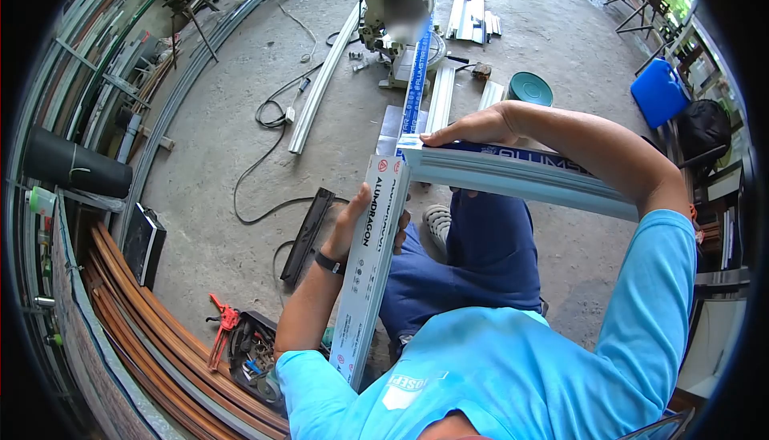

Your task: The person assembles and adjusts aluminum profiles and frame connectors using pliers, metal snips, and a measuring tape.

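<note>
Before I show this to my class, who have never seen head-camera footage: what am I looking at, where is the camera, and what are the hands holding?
The one picture comes from a camera worn on a person's head, looking down over their blue shirt; the wide lens bends the edges. No machine holds anything, only two bare hands. The left hand grips an upright metal bar in printed wrap. The right hand presses on a second bar lying crosswise, its end meeting the top of the first like a frame corner. On the concrete floor beyond lie a chop saw, more metal strips, a black cable and a red clamp.
</note>
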Tool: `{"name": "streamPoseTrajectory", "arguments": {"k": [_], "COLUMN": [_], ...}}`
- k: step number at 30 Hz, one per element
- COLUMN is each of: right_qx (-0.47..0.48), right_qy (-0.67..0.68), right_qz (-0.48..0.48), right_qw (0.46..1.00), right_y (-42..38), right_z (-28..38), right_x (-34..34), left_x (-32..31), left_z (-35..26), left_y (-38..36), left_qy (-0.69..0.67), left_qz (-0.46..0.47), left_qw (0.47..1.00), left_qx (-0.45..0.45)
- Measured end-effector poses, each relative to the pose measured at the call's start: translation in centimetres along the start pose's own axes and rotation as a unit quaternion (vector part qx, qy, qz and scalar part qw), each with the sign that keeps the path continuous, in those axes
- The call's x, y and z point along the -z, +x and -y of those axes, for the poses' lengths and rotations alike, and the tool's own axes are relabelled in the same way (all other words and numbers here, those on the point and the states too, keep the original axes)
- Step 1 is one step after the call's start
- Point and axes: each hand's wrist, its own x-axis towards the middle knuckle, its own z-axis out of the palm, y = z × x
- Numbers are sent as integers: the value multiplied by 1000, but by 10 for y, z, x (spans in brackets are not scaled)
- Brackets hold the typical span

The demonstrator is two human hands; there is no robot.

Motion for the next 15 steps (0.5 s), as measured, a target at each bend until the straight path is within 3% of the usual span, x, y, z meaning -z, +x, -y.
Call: {"name": "streamPoseTrajectory", "arguments": {"k": [15], "right_qx": [-93], "right_qy": [-22], "right_qz": [55], "right_qw": [994], "right_y": [4], "right_z": [15], "right_x": [-10], "left_x": [-6], "left_z": [31], "left_y": [10], "left_qy": [-74], "left_qz": [12], "left_qw": [997], "left_qx": [22]}}
